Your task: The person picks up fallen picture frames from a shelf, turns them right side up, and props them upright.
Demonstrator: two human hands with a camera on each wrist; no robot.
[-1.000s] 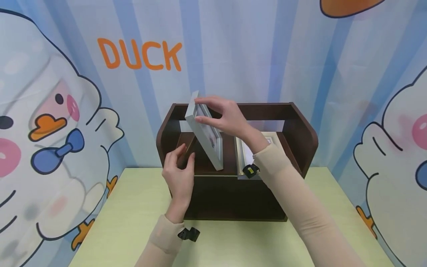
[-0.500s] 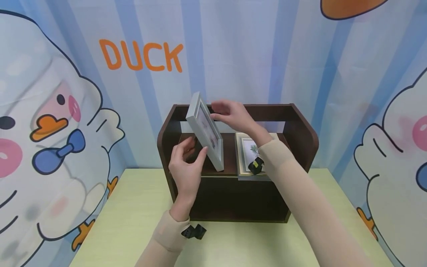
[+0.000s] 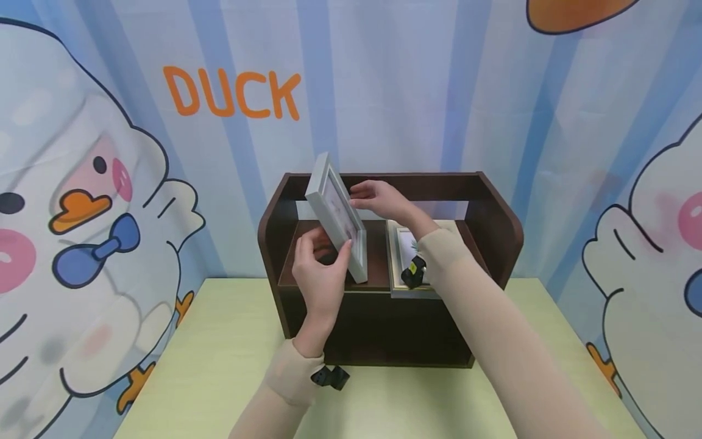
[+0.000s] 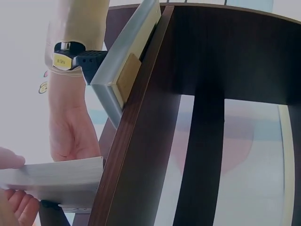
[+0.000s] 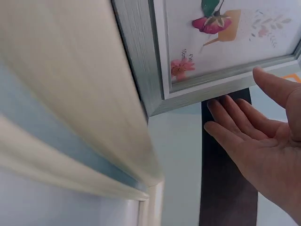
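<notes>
A grey-white picture frame (image 3: 336,207) leans up to the left on the top shelf of a dark brown rack (image 3: 384,329). My left hand (image 3: 318,274) grips its near side edge, thumb on the front and fingers behind. In the left wrist view, that edge of the picture frame (image 4: 61,176) lies between thumb and fingers. My right hand (image 3: 381,200) is by the far side of the picture frame, palm toward it. The right wrist view shows this hand (image 5: 258,141) with relaxed fingers close to the border; dried flowers and a drawing show behind the glass.
On the right of the shelf lies a cream frame with a plant print (image 3: 395,262), on top of a grey one; they jut over the front edge. The rack has raised side panels (image 3: 496,238) and a back rail (image 3: 433,186). It stands on a pale yellow-green table (image 3: 236,341).
My right hand has let go of the picture frame's upper edge and moved right and down. My left hand has moved right and taken hold of the near edge. The frame has turned slightly.
</notes>
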